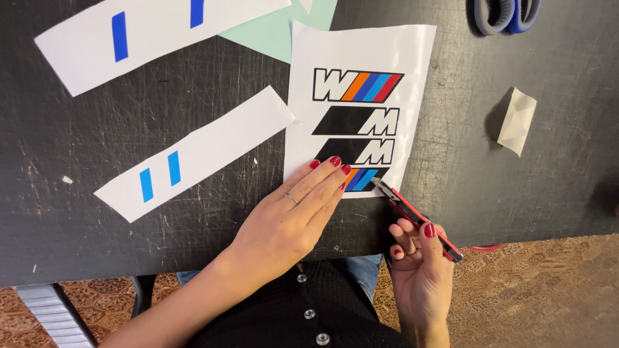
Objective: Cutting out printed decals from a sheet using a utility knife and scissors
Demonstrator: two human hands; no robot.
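Under your left hand (303, 206), lying flat with fingers spread, the thin, limp sticker sheet (358, 106) rests on the surface. Your right grip (422, 254) is clenched around the red utility knife (416, 218), its blade touching the sheet's lower edge just beside your fingertips; I judge the sheet slides easily, so press near the cut.

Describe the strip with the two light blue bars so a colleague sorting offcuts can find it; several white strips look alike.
On the scratched black worktable, look left of the white sticker sheet that the left hand presses down. The strip lies slanted, its upper end nearly touching that sheet. Its two short light blue bars sit near its lower end; the other strip, higher up, has darker blue bars.
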